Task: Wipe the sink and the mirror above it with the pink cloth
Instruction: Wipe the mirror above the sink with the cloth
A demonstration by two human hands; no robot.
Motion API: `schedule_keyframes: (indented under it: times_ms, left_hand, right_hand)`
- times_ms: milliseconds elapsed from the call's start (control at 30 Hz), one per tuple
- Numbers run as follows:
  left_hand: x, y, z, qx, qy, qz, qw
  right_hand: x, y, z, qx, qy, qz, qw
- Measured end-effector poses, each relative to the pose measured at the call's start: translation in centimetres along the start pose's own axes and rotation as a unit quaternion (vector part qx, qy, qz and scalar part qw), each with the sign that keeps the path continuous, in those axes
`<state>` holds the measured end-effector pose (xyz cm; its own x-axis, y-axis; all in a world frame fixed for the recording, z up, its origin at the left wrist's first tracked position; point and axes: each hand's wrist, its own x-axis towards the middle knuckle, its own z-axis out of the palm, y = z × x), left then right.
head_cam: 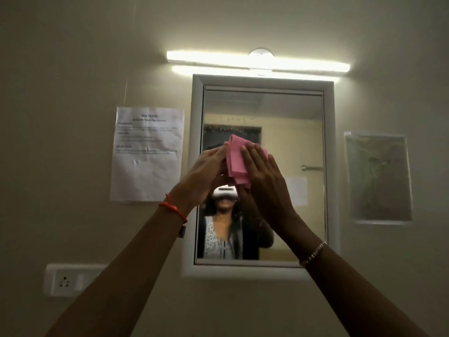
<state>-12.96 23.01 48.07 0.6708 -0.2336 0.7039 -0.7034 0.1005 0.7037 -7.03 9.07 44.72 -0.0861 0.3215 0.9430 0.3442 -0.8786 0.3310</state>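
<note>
Pink cloth (237, 160): folded, against mirror (303, 132) — between both hands.
Right hand (261, 176): fingers flat over cloth.
Left hand (206, 171): fingers pinching cloth's edge.

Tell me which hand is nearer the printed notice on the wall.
Left. The left hand is by the mirror's left edge, close to the printed notice; the right hand is farther right, on the pink cloth.

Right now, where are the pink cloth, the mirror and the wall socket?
pink cloth (237, 164): head view, middle of the folded fabric.
mirror (303, 117): head view, bare upper-right glass.
wall socket (64, 282): head view, on the pin holes.
</note>
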Motion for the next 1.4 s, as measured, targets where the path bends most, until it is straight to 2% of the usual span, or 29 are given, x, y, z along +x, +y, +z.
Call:
schedule_keyframes:
  times_ms: [67, 100, 167, 233, 400, 500, 633, 767, 967, 1167, 1400]
  left_hand:
    - [1.6, 0.0, -1.1, 0.081, 0.059, 0.058, 0.993]
    - [2.6, -0.4, -1.9, 0.168, 0.099, 0.091, 0.977]
    - [4.3, -1.5, -3.5, 0.344, 0.173, 0.132, 0.914]
    - [5.8, -3.0, -4.9, 0.422, 0.187, 0.154, 0.874]
    - [9.4, -5.3, -6.9, 0.530, 0.185, 0.184, 0.806]
    - [11.2, -6.3, -7.2, 0.527, 0.224, 0.218, 0.791]
    - [12.4, -8.2, -7.8, 0.527, 0.260, 0.276, 0.761]
    - [12.6, -9.1, -8.2, 0.503, 0.291, 0.319, 0.749]
    - [12.8, -9.3, -8.4, 0.497, 0.287, 0.339, 0.745]
    - [13.0, -9.5, -9.1, 0.536, 0.270, 0.348, 0.720]
    - [12.5, -9.2, -8.4, 0.535, 0.288, 0.332, 0.721]
  right_hand:
    - [2.4, 0.8, 1.1, 0.001, 0.008, 0.011, 1.000]
    - [3.5, 1.1, 1.4, 0.000, 0.015, 0.022, 1.000]
    - [5.8, 1.8, 2.1, 0.007, 0.022, 0.055, 0.998]
    - [8.1, 2.4, 2.8, 0.006, 0.032, 0.075, 0.997]
    - [13.3, 3.0, 5.8, -0.029, 0.077, 0.063, 0.995]
    - [15.6, 2.6, 7.3, -0.043, 0.110, 0.056, 0.991]
    - [17.8, 1.8, 8.4, -0.047, 0.094, 0.024, 0.994]
    - [19.1, 0.7, 10.0, -0.070, 0.053, -0.016, 0.996]
    - [18.7, 0.0, 12.3, -0.099, -0.025, -0.025, 0.994]
    - [18.7, 2.0, 11.6, -0.121, -0.034, -0.055, 0.991]
    - [17.0, 7.2, 9.3, -0.149, -0.058, -0.038, 0.986]
